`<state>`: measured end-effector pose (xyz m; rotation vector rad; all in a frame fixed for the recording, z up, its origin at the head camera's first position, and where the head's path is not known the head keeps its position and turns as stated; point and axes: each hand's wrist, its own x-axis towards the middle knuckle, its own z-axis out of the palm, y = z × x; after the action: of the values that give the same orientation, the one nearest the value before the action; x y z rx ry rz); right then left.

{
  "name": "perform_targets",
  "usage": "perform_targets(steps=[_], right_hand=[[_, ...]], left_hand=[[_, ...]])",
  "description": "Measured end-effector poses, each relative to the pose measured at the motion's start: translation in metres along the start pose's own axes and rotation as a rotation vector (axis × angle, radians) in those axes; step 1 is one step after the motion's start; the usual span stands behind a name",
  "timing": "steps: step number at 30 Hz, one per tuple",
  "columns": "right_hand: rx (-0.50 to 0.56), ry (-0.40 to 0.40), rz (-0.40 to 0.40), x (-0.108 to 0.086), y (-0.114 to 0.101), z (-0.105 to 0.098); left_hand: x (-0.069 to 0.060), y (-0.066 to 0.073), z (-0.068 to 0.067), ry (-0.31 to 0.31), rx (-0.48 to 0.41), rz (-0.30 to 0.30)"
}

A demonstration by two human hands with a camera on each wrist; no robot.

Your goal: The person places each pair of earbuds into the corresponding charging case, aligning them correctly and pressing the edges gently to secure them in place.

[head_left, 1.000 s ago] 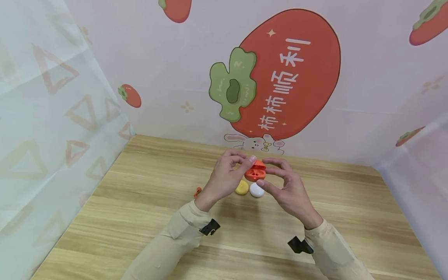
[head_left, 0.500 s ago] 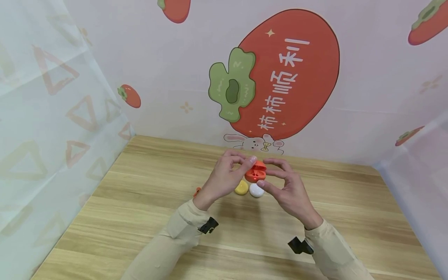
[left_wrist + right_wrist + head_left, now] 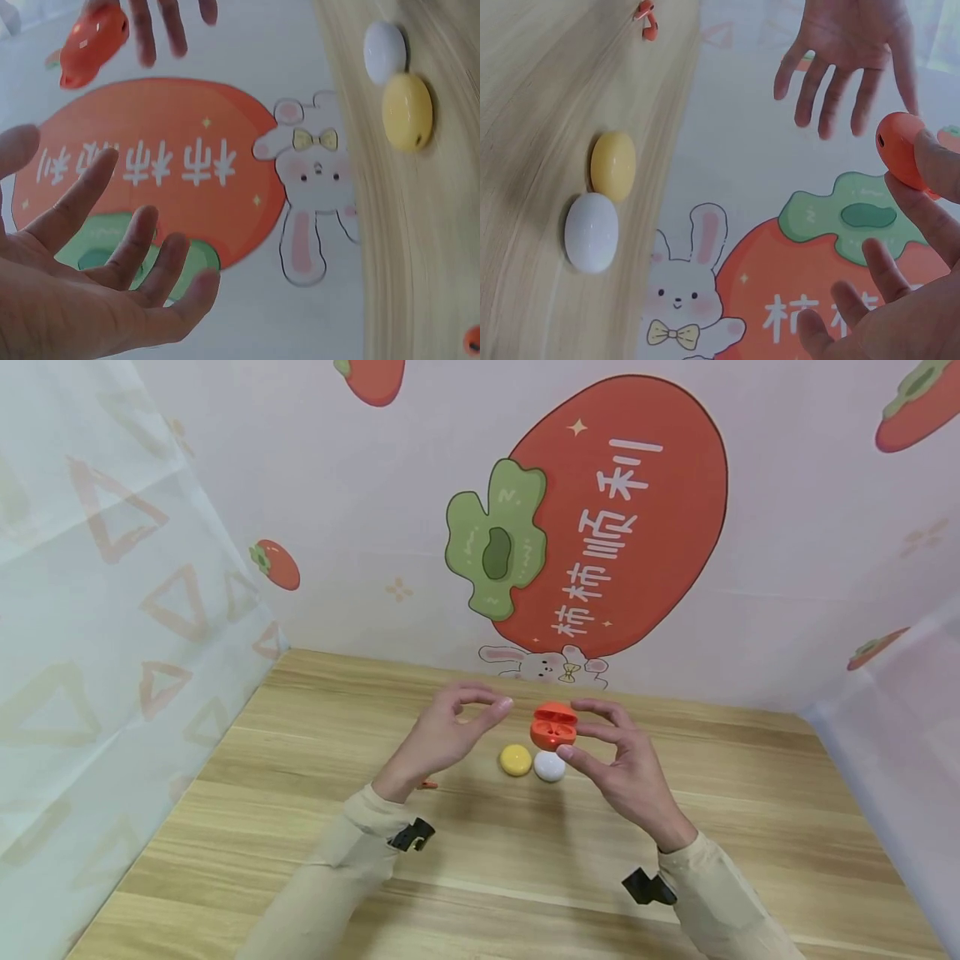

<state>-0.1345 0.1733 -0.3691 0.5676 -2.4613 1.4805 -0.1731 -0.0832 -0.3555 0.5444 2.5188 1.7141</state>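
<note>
My right hand [image 3: 628, 770] holds an orange earbud case [image 3: 553, 727] above the table, gripping it between thumb and fingers. The case's lid stands raised, and the hollows inside face me with no earbud visible in them. To its left, my left hand [image 3: 442, 735] is in the air, apart from the case; its fingers [image 3: 135, 247] are loosely extended with nothing in them. Orange earbuds [image 3: 649, 21] lie on the table, mostly hidden behind my left wrist in the head view.
A glossy yellow rounded case [image 3: 515, 760] and a white one [image 3: 550, 766] sit side by side on the wooden table [image 3: 480, 893], below the hands. A printed cloth wall [image 3: 360, 510] rises behind the table, with further cloth at both sides.
My left hand has let go of the orange earbud case and moved left, away from it. The right hand keeps the case, shifted slightly right, its lid still raised.
</note>
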Motion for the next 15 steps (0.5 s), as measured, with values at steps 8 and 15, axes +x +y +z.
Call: perform_targets(steps=[8,15], right_hand=[[-0.016,0.010,0.031,-0.003,0.002,-0.003],[-0.018,0.016,0.035,-0.005,0.003,-0.004]], left_hand=[[-0.002,-0.023,-0.026,-0.022,0.081,0.001],[-0.007,-0.042,-0.038,-0.103,0.238,-0.007]])
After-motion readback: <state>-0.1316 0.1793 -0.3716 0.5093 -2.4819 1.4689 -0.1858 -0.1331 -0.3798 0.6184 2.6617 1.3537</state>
